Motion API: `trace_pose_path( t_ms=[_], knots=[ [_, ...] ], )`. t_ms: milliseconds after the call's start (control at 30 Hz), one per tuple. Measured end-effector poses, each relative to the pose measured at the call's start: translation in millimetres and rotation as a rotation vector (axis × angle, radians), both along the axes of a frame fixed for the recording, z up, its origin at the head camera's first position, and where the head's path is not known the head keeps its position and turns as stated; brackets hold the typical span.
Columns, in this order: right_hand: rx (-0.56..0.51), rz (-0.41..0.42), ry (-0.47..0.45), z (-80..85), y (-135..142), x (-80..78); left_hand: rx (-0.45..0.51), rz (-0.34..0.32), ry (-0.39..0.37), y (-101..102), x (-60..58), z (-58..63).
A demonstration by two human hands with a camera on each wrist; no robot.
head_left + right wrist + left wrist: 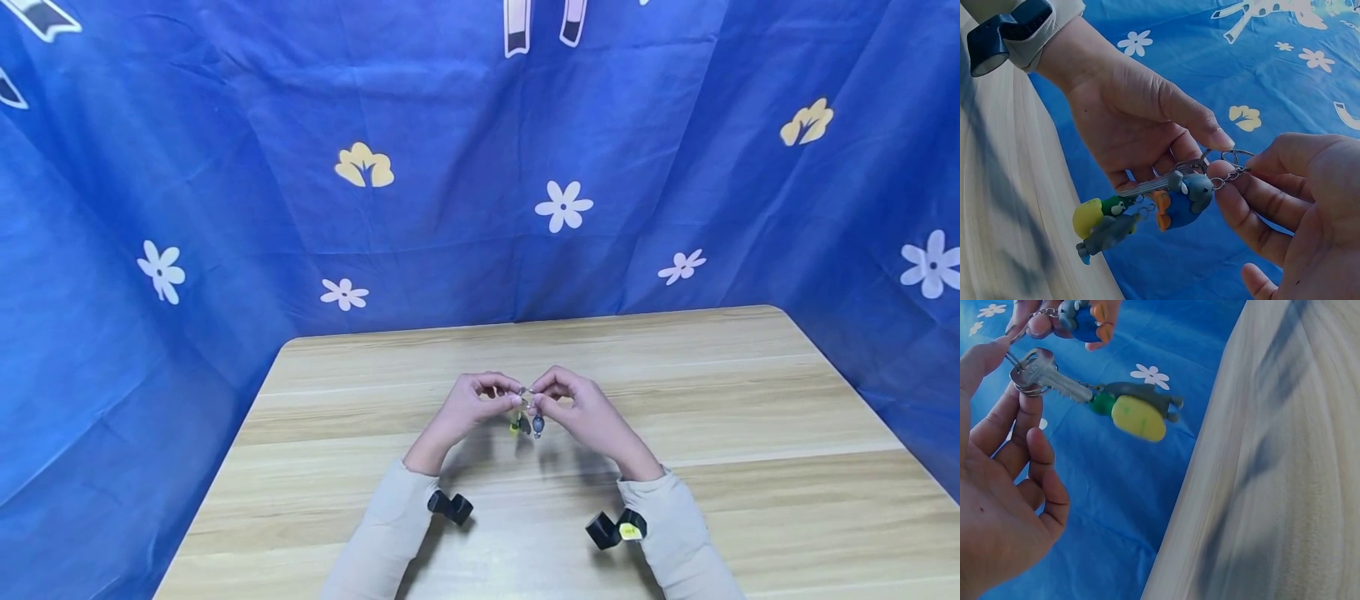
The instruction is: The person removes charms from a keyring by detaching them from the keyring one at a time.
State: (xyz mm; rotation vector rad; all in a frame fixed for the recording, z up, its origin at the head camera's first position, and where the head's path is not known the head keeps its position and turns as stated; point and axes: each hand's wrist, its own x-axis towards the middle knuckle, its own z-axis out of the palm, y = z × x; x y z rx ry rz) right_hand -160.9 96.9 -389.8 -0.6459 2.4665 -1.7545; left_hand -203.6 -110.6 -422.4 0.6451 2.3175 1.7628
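Note:
My left hand (468,410) pinches a metal key ring (1027,381) between thumb and fingers. From that ring hang a silver key (1063,382) and small figure charms, one of them green and yellow (1138,417), another grey (1110,232). Opposite it, my right hand (581,410) pinches a thin metal ring (1235,154) with a short chain. A blue charm with a grey elephant-like head and orange feet (1186,199) dangles from this chain. The fingertips of both hands nearly meet above the table. Whether the two rings are linked, I cannot tell.
Below the hands lies a light wood-grain table (330,500). A blue cloth (450,100) with white and yellow flower prints hangs behind it and at its sides. Black devices sit on the left cuff (450,506) and right cuff (617,529).

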Motion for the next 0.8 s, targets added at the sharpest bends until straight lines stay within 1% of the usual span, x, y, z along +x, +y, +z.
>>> trace_pose_path(
  t_ms=[300,500,633,733,800],
  knots=[
    [0.068,-0.001,0.078,-3.1,-0.3,-1.7,-0.015,0.005,-0.016,-0.9,-0.1,-0.1],
    [0.055,-0.029,0.052,-1.9,1.0,-2.3,0.010,0.004,-0.025,-1.1,0.4,2.4],
    [0.041,-0.060,0.031,0.8,3.8,-2.2,0.118,-0.016,-0.054,-2.3,-0.4,3.1],
    [0.035,-0.084,0.019,1.7,6.5,-3.3,0.223,-0.038,-0.101,-3.2,-1.1,3.0],
    [0.040,-0.098,0.021,1.3,8.6,-4.4,0.275,-0.054,-0.125,-3.4,-1.2,3.3]
  ],
)
